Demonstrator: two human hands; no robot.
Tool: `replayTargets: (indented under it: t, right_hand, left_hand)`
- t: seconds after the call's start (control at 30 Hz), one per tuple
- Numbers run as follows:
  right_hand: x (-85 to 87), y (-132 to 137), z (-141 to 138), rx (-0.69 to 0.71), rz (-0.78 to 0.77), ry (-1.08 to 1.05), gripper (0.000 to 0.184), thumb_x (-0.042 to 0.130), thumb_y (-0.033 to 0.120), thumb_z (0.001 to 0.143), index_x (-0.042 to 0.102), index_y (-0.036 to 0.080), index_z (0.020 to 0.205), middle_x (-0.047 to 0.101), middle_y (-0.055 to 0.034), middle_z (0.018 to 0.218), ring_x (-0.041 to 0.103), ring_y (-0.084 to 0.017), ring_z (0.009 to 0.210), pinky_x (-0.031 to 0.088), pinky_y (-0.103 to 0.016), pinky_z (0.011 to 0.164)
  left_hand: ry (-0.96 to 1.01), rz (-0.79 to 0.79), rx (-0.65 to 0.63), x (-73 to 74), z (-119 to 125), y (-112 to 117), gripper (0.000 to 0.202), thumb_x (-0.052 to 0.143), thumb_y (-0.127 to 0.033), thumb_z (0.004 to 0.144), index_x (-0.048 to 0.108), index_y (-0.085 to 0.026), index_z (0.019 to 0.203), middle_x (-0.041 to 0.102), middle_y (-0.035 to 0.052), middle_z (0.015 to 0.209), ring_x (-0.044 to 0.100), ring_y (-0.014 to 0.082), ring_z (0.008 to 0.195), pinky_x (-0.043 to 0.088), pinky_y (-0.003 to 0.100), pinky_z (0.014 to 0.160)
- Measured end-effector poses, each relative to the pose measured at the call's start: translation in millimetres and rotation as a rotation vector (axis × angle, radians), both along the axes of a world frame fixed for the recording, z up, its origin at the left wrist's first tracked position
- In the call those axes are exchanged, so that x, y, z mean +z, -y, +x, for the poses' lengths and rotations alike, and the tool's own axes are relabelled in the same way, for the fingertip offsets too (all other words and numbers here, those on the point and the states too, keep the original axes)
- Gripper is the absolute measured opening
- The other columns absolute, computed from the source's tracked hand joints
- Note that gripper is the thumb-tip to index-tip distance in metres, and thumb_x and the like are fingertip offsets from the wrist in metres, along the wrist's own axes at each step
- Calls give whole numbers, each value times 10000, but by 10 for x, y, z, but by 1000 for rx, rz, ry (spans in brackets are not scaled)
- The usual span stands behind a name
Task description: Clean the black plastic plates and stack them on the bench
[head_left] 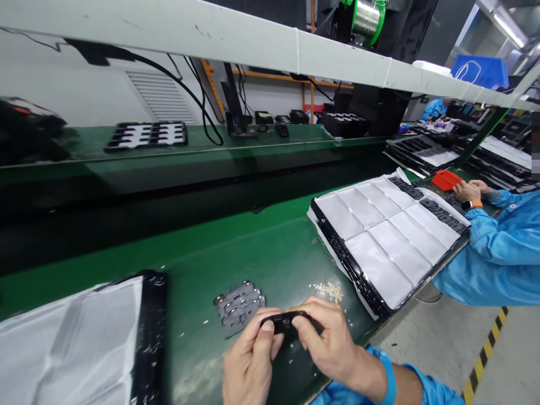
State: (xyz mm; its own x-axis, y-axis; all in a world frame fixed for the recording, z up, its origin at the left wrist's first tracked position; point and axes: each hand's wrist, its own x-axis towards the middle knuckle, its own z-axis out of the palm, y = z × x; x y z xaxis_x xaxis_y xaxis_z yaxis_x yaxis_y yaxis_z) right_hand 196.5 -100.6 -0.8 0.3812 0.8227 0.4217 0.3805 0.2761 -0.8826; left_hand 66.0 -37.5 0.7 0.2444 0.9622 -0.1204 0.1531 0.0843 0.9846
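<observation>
A small black plastic part (pixel 285 322) with rounded ends is held between both my hands above the green bench (pixel 198 253). My left hand (pixel 253 357) grips its left end, thumb on the near side. My right hand (pixel 327 334) pinches the other end between thumb and fingers; a blue band circles that wrist. Just beyond my left hand lies a cluster of flat dark grey parts (pixel 240 306), partly overlapping. Tiny pale bits (pixel 329 291) are scattered on the bench past my right hand.
A stack of black trays with white liners (pixel 379 225) stands at right, another lined tray (pixel 76 343) at left. Farther right, a co-worker in blue (pixel 502 236) works beside a red bin (pixel 446 180). A white shelf beam (pixel 270 42) crosses overhead, with cables (pixel 185 84) hanging behind it.
</observation>
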Motion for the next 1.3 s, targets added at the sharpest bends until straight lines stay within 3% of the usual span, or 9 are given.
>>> replayTargets:
  t: [0.2, 0.47, 0.57, 0.7, 0.83, 0.97, 1.07, 1.17, 1.3]
  right_hand:
    - [-1, 9, 12, -7, -20, -21, 265, 588, 233, 1057, 828, 196, 952, 598, 14, 665, 588, -162, 664, 476, -271, 686]
    - [-76, -2, 38, -15, -73, -57, 352, 587, 308, 1082, 718, 205, 772, 576, 16, 667, 578, -151, 651, 467, -269, 665]
    - [-78, 39, 95, -29, -130, -93, 400, 574, 359, 1103, 671, 203, 748, 573, 19, 657, 558, -136, 609, 450, -262, 619]
    - [6, 132, 201, -72, -155, -154, 391, 580, 419, 1111, 670, 197, 802, 567, 22, 671, 549, -126, 582, 458, -255, 590]
    - [53, 140, 322, -91, -175, -223, 355, 668, 429, 1075, 656, 198, 806, 558, 38, 648, 558, -116, 524, 467, -250, 552]
    - [48, 141, 349, -55, -188, -215, 363, 681, 419, 1072, 639, 200, 785, 572, 35, 622, 575, -121, 507, 482, -255, 548]
    - [45, 154, 322, -17, -196, -193, 334, 676, 380, 1076, 648, 199, 797, 574, 38, 614, 577, -120, 507, 481, -255, 552]
    - [38, 165, 290, -1, -204, -158, 275, 677, 347, 1076, 677, 199, 844, 580, 38, 632, 564, -118, 510, 465, -253, 537]
    - [11, 177, 259, 23, -193, -90, 208, 667, 319, 1081, 708, 199, 917, 588, 29, 668, 558, -124, 534, 461, -260, 543]
  left_hand:
    - [2, 10, -3, -23, 18, -20, 351, 650, -532, 911, 749, -205, 832, 711, 19, 822, 635, 170, 687, 539, 213, 642]
    - [48, 86, -174, -227, -97, -128, 290, 654, -461, 929, 739, -184, 924, 590, -24, 633, 527, 138, 563, 456, 215, 563]
    - [68, 62, -274, -161, -103, -121, 248, 675, -417, 912, 717, -173, 893, 571, -40, 585, 520, 125, 521, 440, 207, 533]
    - [94, 41, -326, -51, -81, -66, 225, 678, -363, 929, 755, -155, 893, 702, 22, 743, 600, 120, 548, 481, 218, 544]
    - [67, 112, -366, -78, -98, -85, 237, 659, -327, 1004, 823, -157, 984, 775, 71, 828, 701, 157, 647, 553, 264, 645]
    - [35, 220, -280, -38, -128, -134, 213, 653, -299, 1045, 824, -174, 1020, 787, 64, 829, 743, 189, 785, 582, 323, 838]
    - [129, 259, -209, 59, -80, -152, 205, 652, -292, 1046, 793, -169, 1132, 781, 102, 1043, 741, 211, 978, 574, 328, 920]
    - [249, 163, -243, 119, 5, -155, 218, 694, -293, 1012, 770, -159, 1167, 743, 119, 1161, 715, 217, 1057, 574, 308, 924]
    - [350, 31, -235, 98, 88, -153, 137, 690, -266, 991, 750, -142, 989, 713, 87, 1035, 686, 177, 937, 567, 279, 860]
